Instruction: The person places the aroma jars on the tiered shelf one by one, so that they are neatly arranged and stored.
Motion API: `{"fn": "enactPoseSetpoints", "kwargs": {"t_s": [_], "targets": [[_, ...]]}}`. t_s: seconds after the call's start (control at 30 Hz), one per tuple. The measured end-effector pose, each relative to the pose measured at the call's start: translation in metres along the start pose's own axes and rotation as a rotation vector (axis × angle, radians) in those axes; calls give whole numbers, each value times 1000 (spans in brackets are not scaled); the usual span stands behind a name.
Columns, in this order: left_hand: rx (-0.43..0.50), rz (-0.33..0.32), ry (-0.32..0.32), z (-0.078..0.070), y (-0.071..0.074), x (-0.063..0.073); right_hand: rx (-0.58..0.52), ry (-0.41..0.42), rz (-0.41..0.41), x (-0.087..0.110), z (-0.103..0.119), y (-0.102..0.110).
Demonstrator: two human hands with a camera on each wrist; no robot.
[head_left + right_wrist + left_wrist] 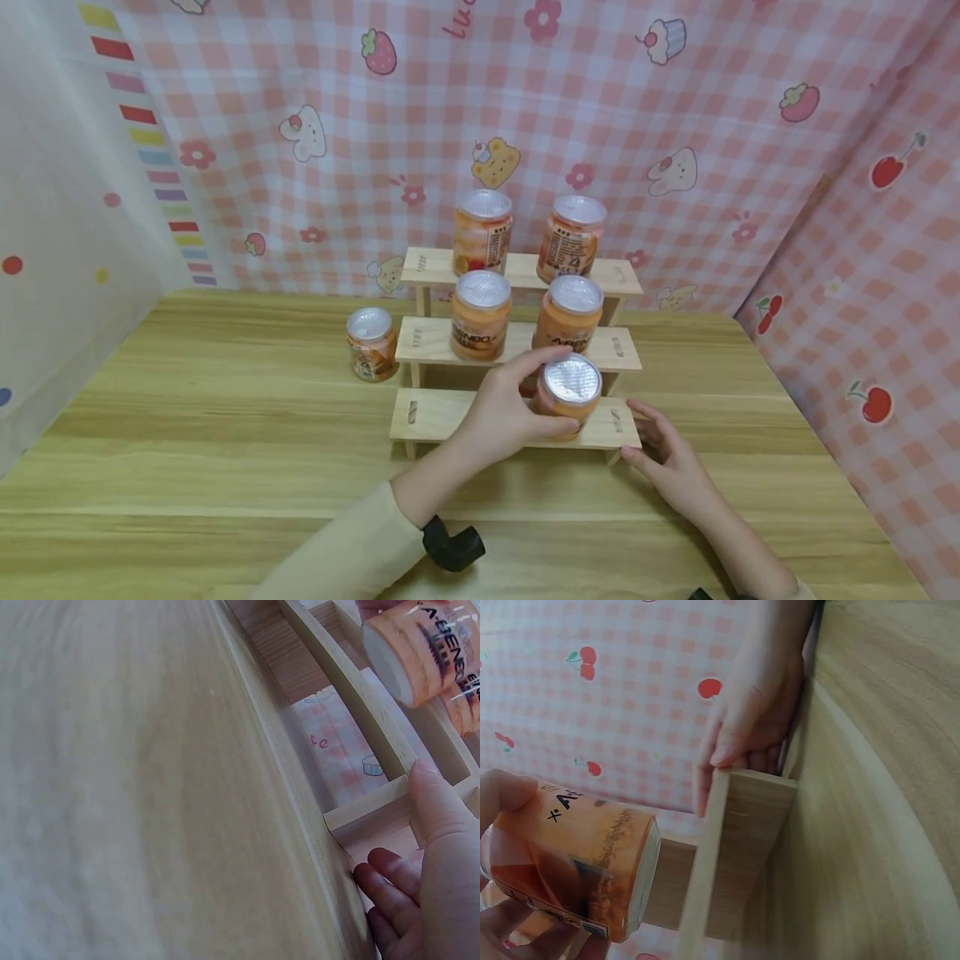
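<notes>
My left hand (498, 412) grips an orange-labelled can (572, 385) with a silver lid, thumb in front and fingers round its far side. The can is over the right part of the lowest tier of a three-tier wooden stand (442, 412). In the left wrist view, a gap shows between the can's base (646, 881) and the tier board (709, 877). My right hand (675, 471) holds the right end of that lowest tier, its thumb (435, 799) on the board's corner and its other fingers beyond the end.
Two similar cans stand on the top tier, left (482, 237) and right (572, 242). Two more occupy the middle tier, left (480, 321) and right (568, 317). Another can (371, 346) stands on the wood-grain table (225, 433) left of the stand. A checked cloth (337, 108) hangs behind.
</notes>
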State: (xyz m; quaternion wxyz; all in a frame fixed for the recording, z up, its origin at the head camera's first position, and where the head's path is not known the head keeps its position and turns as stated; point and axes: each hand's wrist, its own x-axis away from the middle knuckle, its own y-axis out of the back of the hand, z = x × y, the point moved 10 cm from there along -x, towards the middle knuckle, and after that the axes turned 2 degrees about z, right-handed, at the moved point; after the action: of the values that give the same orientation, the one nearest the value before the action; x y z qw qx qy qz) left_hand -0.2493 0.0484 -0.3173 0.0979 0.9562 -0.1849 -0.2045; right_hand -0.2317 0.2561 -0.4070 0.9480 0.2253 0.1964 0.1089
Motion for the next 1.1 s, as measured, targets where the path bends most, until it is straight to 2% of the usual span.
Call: {"fn": "enactPoseSetpoints", "kwargs": {"t_s": [0.3,0.57,0.9,1.1], "targets": [[-41,-1,1,9,-9,-2,15,-33,2,1,-7,0],[-37,10,13,14,-14,-1,21,-51,2,1,-10,1],[-148,45,0,12,-17,-2,20,-38,0,1,-8,2],[-136,73,11,14,-18,-1,27,-47,2,1,-8,1]]}}
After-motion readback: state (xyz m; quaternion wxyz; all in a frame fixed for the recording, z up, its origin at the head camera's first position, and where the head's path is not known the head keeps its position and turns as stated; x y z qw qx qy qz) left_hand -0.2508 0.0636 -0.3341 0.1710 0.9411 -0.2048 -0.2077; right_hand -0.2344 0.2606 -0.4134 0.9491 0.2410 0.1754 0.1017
